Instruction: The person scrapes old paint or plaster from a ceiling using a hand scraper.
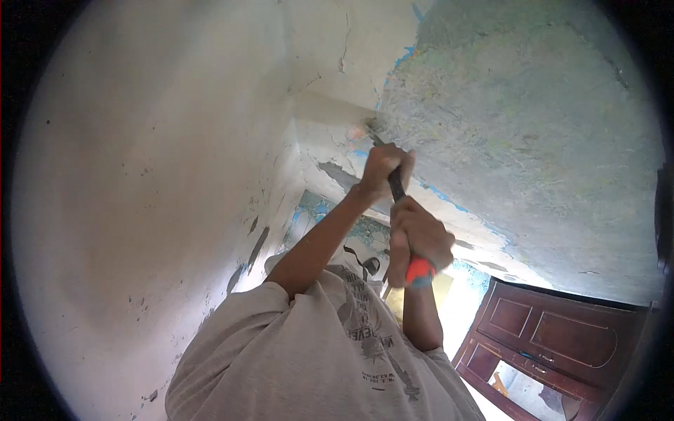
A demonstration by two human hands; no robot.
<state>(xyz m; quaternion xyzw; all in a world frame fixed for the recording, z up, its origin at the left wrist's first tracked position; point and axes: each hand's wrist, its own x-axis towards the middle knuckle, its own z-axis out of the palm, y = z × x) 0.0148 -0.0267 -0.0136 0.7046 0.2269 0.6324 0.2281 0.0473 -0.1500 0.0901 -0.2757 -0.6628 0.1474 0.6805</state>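
Observation:
My left hand (385, 168) is closed around the upper part of a dark-shafted tool (397, 186), near its far end. Lower down, my right hand (423, 238) wraps round the same tool, and a red-orange grip end (420, 271) shows beneath the fist. The tool slants up and to the left. Its tip reaches the wall at the border between the pale paint (337, 77) and the rough grey-green bare patch (512, 126); blur hides the shape of the working end. Bits of blue paint (404, 56) show along that border.
A pale wall (140, 175) with chipped spots runs down the left. At the lower right stands a dark red-brown panelled wooden cabinet (554, 337). Bright light comes in beside it. My light printed shirt (309, 358) fills the bottom.

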